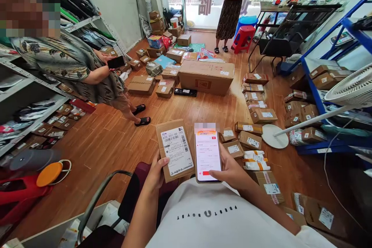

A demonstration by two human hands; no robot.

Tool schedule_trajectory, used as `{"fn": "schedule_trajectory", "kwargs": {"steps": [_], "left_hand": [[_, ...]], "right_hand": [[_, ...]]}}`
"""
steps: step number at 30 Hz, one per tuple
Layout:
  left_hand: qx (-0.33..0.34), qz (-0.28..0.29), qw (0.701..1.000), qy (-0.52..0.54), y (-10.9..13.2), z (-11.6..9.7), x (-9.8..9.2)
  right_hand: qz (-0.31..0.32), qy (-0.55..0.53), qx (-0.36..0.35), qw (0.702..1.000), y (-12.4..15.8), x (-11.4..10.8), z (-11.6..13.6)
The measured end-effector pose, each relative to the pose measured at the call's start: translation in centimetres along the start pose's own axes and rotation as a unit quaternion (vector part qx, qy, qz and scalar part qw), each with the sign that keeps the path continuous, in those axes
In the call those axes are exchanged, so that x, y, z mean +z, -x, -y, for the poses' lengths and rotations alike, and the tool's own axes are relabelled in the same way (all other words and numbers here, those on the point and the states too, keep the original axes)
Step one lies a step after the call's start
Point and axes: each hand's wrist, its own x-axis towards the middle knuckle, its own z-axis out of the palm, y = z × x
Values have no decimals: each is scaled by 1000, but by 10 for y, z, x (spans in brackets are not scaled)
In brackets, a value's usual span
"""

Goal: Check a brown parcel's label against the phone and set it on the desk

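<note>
My left hand (156,173) grips the lower left edge of a small brown cardboard parcel (174,149), held upright with its white barcode label facing me. My right hand (232,170) is wrapped round a smartphone (207,155), thumb resting near the bottom of the lit screen. The phone stands just right of the parcel, the two almost touching. Both are held above my lap, over my white T-shirt.
Several labelled parcels lie on the wooden floor, with a large carton (207,76) in the middle. One person (72,66) with a phone stands at the left by metal shelves (31,81). Another person (232,4) stands by the door. A fan (348,89) and blue rack (319,97) are on the right.
</note>
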Motion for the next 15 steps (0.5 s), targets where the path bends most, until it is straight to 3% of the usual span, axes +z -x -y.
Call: {"fn": "schedule_trajectory", "kwargs": {"steps": [4,8,15], "left_hand": [[-4,1,1000,1,-37,-10,26],[-12,3,1000,-12,-89,-19,65],[-16,8,1000,-24,-207,-44,170]], "right_hand": [[-11,-15,-9,1000,-24,-27,16],[-24,-26,-27,999,-61,-72,44],[-71,-17,-50,996,-130,-181,133]]}}
